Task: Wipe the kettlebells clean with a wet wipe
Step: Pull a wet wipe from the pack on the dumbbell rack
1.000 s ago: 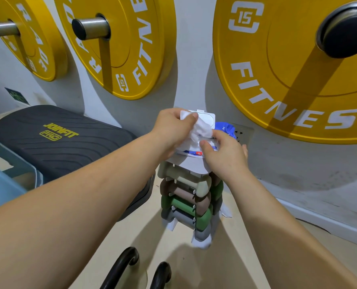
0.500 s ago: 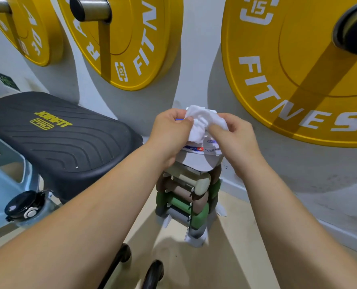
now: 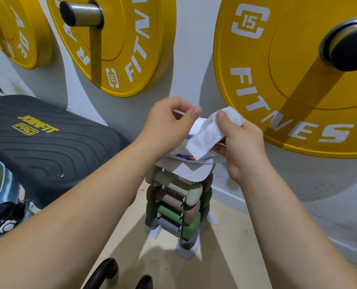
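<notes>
Kettlebells (image 3: 108, 272): only two dark curved handles show, at the bottom edge of your view, on the floor (image 3: 225, 257), well below and apart from both hands. Their bodies are cut off; nothing touches them.

Weight plates (image 3: 294, 80): yellow, hung on wall pegs above and behind your hands. Not part of the job.

Padded bench (image 3: 48, 142): black, ribbed, to your left. Untouched.

Dumbbell rack (image 3: 177, 201): a small tower of cream, brown, green and grey dumbbells, standing on the floor directly beneath your hands.

Wipe packet (image 3: 194, 140): sits on top of the rack, white lid end toward the wall, largely screened by your hands.

Right hand (image 3: 242, 142): your grip here is closed on the wet wipe (image 3: 208, 132), thumb pressed on its upper end; the folded white strip hangs down and leftward over the packet.

Left hand (image 3: 169, 124): hovers just beside the wipe, above the packet, thumb and forefinger pinched nearly together. Something pale shows behind the fingers; you cannot tell whether they hold anything.

Step in hand, as judged: the wipe looks drawn free of the packet, and no wiping has begun.

Next move calls for: opening the strip flat if you want more surface, then lowering your hands to the handles by your feet, working the wipe round each handle and the bell below it.
</notes>
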A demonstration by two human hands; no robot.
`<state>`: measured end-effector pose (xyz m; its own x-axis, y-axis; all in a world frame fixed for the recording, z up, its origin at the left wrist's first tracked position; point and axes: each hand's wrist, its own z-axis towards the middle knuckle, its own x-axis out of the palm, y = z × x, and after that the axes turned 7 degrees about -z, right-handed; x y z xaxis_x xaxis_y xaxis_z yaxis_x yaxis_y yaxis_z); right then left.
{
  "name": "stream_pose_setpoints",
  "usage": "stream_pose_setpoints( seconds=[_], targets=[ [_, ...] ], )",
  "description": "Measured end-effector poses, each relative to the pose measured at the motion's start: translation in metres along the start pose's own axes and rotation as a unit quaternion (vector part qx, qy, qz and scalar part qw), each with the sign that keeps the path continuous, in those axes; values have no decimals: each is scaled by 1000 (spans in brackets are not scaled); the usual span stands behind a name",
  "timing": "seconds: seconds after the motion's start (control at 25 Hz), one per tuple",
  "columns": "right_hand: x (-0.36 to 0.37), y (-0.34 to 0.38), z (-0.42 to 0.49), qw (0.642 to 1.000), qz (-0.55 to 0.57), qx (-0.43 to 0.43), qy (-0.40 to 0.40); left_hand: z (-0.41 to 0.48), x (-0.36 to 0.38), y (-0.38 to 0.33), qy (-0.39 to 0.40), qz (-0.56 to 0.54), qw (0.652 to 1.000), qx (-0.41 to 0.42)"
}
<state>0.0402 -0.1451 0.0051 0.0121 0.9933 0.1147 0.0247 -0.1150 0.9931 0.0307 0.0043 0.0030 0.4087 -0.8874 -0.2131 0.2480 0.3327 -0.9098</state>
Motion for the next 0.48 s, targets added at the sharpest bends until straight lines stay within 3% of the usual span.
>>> stream_pose_setpoints(
  seconds=[0.08,0.28,0.48],
  targets=[
    [-1,1,0,999,31,13,35,-3,4,0,83,-33,995,-34],
    [0,4,-3,993,51,9,105,-11,6,6,128,-130,976,-119],
    [-3,0,2,997,25,3,69,-6,4,6,129,-127,972,-147]
  ],
)
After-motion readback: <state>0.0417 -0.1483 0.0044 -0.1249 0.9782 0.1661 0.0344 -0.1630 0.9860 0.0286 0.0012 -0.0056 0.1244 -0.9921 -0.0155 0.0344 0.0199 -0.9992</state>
